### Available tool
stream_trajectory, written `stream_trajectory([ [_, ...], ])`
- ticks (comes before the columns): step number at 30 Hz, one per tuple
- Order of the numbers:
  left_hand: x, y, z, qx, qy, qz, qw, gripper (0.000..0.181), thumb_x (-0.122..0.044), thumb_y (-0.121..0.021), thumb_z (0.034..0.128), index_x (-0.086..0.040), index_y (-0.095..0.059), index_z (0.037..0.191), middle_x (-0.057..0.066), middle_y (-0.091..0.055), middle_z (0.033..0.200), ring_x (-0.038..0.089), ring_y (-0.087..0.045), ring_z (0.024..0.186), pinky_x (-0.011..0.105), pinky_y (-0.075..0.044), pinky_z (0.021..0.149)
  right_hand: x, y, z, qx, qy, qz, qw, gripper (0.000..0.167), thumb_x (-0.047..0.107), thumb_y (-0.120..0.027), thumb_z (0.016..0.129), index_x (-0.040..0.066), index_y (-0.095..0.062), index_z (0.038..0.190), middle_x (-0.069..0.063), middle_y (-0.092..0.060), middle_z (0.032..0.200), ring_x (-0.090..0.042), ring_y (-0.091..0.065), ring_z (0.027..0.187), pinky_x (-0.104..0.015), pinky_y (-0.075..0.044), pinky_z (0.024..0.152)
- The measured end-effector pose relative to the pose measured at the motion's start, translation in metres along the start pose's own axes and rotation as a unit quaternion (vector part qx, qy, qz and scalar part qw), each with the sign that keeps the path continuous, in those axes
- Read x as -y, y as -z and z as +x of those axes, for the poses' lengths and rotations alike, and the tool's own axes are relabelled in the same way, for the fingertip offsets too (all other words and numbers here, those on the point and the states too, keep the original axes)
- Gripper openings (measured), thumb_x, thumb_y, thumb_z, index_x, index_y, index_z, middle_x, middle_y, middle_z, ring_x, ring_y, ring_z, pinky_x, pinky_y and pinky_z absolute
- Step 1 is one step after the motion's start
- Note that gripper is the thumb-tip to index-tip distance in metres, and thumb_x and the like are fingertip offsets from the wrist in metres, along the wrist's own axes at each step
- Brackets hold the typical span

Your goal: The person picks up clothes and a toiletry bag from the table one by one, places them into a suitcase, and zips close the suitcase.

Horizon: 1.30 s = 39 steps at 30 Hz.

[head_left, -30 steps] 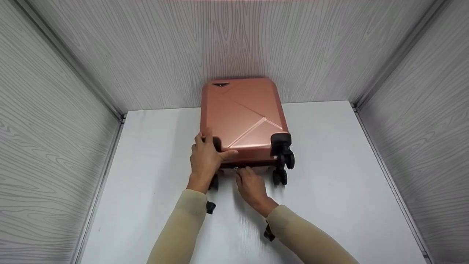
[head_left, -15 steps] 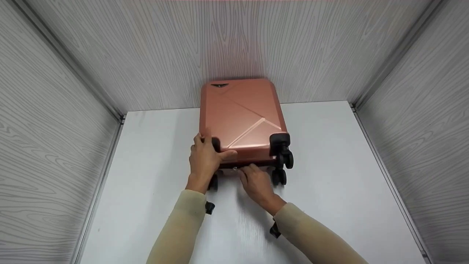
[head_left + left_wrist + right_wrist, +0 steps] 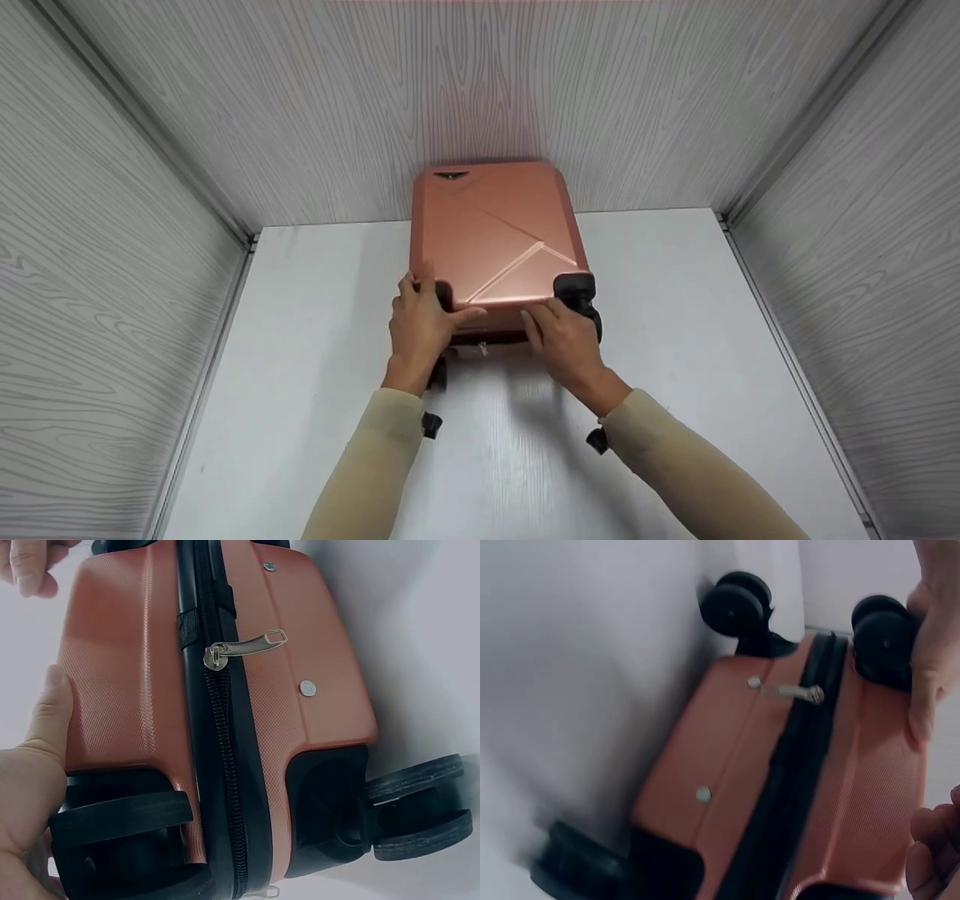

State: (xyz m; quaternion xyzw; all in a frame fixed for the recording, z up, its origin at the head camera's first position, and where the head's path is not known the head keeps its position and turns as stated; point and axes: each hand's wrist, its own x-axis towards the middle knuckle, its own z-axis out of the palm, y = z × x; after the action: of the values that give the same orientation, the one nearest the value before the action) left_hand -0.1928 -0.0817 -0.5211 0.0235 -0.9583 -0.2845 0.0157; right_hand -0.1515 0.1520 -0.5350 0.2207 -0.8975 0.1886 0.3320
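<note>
A rose-pink hard-shell suitcase lies on its back, its wheeled end facing me. My left hand grips the near left corner, the thumb along the end face beside a black wheel. Near the right front corner hovers my right hand, fingers loosely bent and holding nothing; the right wrist view catches only its fingertips. A black zipper runs across the end face. Its metal zipper pull hangs free near the middle. In the head view, my right hand hides part of the right wheels.
Beneath the suitcase is a white tabletop. A grey wood-grain panel rises behind it, against its far end. Similar panels stand at the left and right. A second zipper pull shows at the left wrist view's bottom edge.
My right hand has left the zipper pull and moved right and up towards the suitcase's right corner. My left hand and the suitcase have stayed in place.
</note>
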Motion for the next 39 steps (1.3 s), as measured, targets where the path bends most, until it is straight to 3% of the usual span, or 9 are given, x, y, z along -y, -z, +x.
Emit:
stream_trajectory([
  [5,-0.002,0.002,-0.001,0.016,0.0,-0.014,0.9998,0.126,-0.079,-0.076,0.0748,-0.021,-0.017,0.17,0.027,-0.026,0.166,0.053,-0.046,0.14,0.063,-0.051,0.104,-0.018,0.014,0.011,-0.015,0.016,-0.038,0.999,0.013,0.017,-0.075,0.099,0.004,-0.077,0.1,-0.009,-0.063,0.081,-0.024,-0.061,0.06,-0.041,-0.055,0.053],
  [9,-0.005,0.005,-0.006,0.027,0.0,-0.033,0.9991,0.12,-0.069,-0.078,0.0816,-0.018,-0.016,0.171,0.027,-0.013,0.172,0.054,-0.03,0.153,0.064,-0.041,0.114,-0.032,0.021,0.017,-0.012,0.02,-0.062,0.9978,0.017,0.019,-0.07,0.102,0.004,-0.075,0.105,-0.01,-0.065,0.089,-0.027,-0.064,0.071,-0.041,-0.055,0.063],
  [11,-0.006,0.006,-0.012,0.013,-0.009,-0.032,0.9994,0.113,-0.064,-0.079,0.0851,-0.016,-0.021,0.17,0.027,-0.011,0.173,0.055,-0.022,0.156,0.065,-0.034,0.12,-0.038,0.023,0.019,0.002,0.009,-0.065,0.9979,0.019,0.021,-0.069,0.103,0.004,-0.073,0.109,-0.011,-0.065,0.094,-0.03,-0.063,0.079,-0.043,-0.053,0.07],
  [15,-0.011,0.002,-0.026,-0.089,-0.066,-0.044,0.9928,0.079,-0.045,-0.081,0.0923,-0.008,-0.051,0.155,0.028,-0.032,0.166,0.053,-0.027,0.154,0.065,-0.03,0.122,-0.046,0.026,0.021,0.051,-0.028,-0.053,0.9969,0.031,0.029,-0.066,0.105,0.004,-0.067,0.122,-0.014,-0.065,0.108,-0.035,-0.061,0.093,-0.049,-0.05,0.081],
  [20,-0.018,-0.01,-0.047,-0.232,-0.139,-0.087,0.9587,0.024,-0.02,-0.079,0.0965,-0.004,-0.076,0.115,0.02,-0.062,0.13,0.041,-0.054,0.126,0.054,-0.05,0.104,-0.049,0.027,0.022,0.123,-0.07,-0.044,0.9889,0.056,0.045,-0.064,0.105,0.003,-0.059,0.142,-0.019,-0.062,0.132,-0.041,-0.059,0.119,-0.056,-0.047,0.1],
  [23,-0.022,-0.02,-0.059,-0.26,-0.15,-0.106,0.9479,0.012,-0.015,-0.077,0.097,-0.005,-0.077,0.103,0.014,-0.065,0.11,0.033,-0.057,0.107,0.048,-0.053,0.092,-0.049,0.025,0.023,0.16,-0.09,-0.038,0.9822,0.067,0.051,-0.065,0.103,0.002,-0.053,0.148,-0.021,-0.057,0.143,-0.043,-0.055,0.13,-0.059,-0.045,0.108],
  [26,-0.022,-0.031,-0.071,-0.257,-0.162,-0.123,0.9449,0.008,-0.012,-0.077,0.0955,-0.005,-0.077,0.099,0.01,-0.068,0.1,0.028,-0.061,0.097,0.044,-0.053,0.086,-0.049,0.021,0.025,0.191,-0.111,-0.027,0.9749,0.077,0.056,-0.065,0.101,0.002,-0.046,0.153,-0.024,-0.048,0.154,-0.047,-0.049,0.139,-0.062,-0.042,0.112],
  [32,-0.012,-0.061,-0.087,-0.219,-0.154,-0.106,0.9577,0.01,-0.014,-0.078,0.0952,-0.005,-0.082,0.097,0.008,-0.078,0.095,0.024,-0.071,0.089,0.04,-0.058,0.08,-0.046,0.013,0.027,0.228,-0.124,-0.017,0.9655,0.095,0.065,-0.066,0.096,0.003,-0.034,0.162,-0.027,-0.035,0.162,-0.05,-0.038,0.148,-0.065,-0.043,0.112],
  [39,0.006,-0.082,-0.091,-0.152,-0.078,-0.075,0.9824,0.018,-0.024,-0.081,0.0949,-0.009,-0.082,0.104,0.01,-0.08,0.099,0.032,-0.075,0.089,0.048,-0.06,0.079,-0.044,0.004,0.025,0.245,-0.127,-0.047,0.9601,0.104,0.074,-0.065,0.09,0.01,-0.032,0.165,-0.024,-0.028,0.167,-0.048,-0.029,0.152,-0.064,-0.045,0.111],
])
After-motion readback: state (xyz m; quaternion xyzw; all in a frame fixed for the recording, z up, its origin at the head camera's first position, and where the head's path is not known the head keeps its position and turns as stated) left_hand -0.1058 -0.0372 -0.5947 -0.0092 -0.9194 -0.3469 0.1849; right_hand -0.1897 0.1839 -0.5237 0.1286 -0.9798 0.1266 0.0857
